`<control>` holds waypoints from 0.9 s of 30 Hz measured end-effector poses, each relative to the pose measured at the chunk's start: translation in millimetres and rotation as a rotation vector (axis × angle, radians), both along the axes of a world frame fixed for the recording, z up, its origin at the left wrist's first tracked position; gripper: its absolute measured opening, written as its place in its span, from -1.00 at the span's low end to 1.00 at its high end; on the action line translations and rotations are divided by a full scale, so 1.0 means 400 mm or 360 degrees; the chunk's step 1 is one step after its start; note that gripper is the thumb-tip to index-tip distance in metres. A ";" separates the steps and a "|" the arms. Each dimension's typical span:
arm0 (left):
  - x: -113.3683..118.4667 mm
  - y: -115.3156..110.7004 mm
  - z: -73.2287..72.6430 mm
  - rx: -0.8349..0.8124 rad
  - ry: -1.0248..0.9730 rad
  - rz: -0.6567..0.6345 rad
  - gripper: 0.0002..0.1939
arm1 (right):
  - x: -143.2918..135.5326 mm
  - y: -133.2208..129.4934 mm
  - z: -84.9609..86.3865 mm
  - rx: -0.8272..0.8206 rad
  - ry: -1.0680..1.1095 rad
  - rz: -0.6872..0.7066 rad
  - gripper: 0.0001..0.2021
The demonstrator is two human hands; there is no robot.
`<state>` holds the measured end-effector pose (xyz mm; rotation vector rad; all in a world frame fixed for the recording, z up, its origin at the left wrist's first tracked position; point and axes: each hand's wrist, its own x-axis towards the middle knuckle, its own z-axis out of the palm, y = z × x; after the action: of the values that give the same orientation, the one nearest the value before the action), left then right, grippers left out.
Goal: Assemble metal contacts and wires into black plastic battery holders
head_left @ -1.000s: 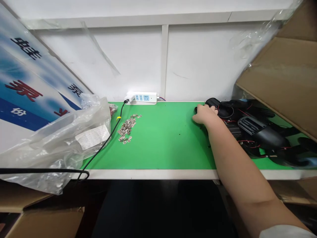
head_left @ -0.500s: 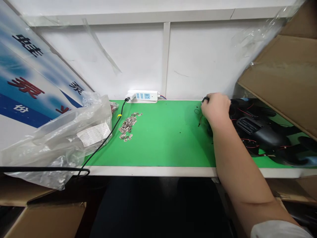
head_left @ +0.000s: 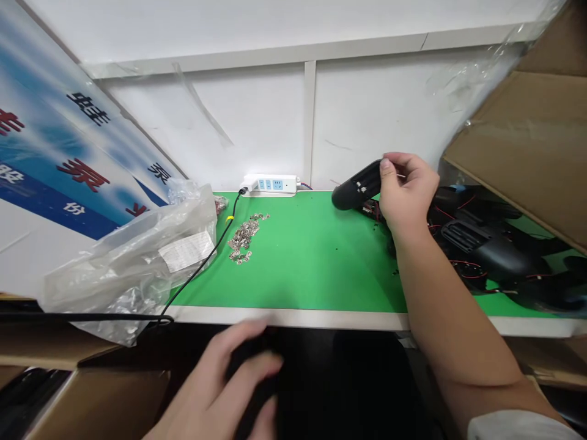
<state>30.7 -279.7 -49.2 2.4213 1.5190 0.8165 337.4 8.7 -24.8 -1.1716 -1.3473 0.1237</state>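
Note:
My right hand [head_left: 408, 192] pinches one end of a long black plastic casing [head_left: 355, 188] with rounded ends, held tilted above the green bench mat [head_left: 302, 256]. Its slotted face shows small metal pieces. Below it, red wires partly show beside my wrist. My left hand [head_left: 229, 385], blurred, is in front of the bench edge with its fingers apart and nothing in them. Several black plastic parts [head_left: 486, 244] with red wires lie in a heap to the right of my right forearm, which hides part of them.
Small metal pieces [head_left: 244, 235] lie piled on the mat's left side. A clear plastic bag [head_left: 132, 269] with a paper label sits further left. A black cable [head_left: 202, 266] runs to a white power strip [head_left: 275, 184] by the wall. A cardboard box [head_left: 523, 134] leans in at right.
My right hand has lifted the black casing out from the right-hand heap. My left hand has come into view at the bottom. The view has shifted slightly.

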 end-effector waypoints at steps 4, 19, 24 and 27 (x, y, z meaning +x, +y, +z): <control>0.186 0.218 0.031 -0.0239 -0.0237 0.0341 -0.32 | -0.021 0.015 -0.009 -0.0036 0.0235 0.0303 -0.71; 0.293 0.715 0.057 -0.0233 -0.0698 -0.0319 -0.40 | -0.059 -0.010 -0.015 -0.0118 0.0224 0.0440 -0.47; 0.218 0.796 0.056 -0.0756 -0.1465 -0.0702 -0.40 | -0.047 0.037 -0.059 -0.0706 0.0046 0.0790 -0.10; 0.204 0.801 0.035 -0.0863 -0.1863 -0.0798 -0.35 | -0.069 0.029 -0.079 -0.0769 -0.0169 0.1213 -0.12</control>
<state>112.3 40.7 -35.2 1.3269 0.5256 1.1606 309.7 20.1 -56.6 -0.9933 -1.8662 0.9888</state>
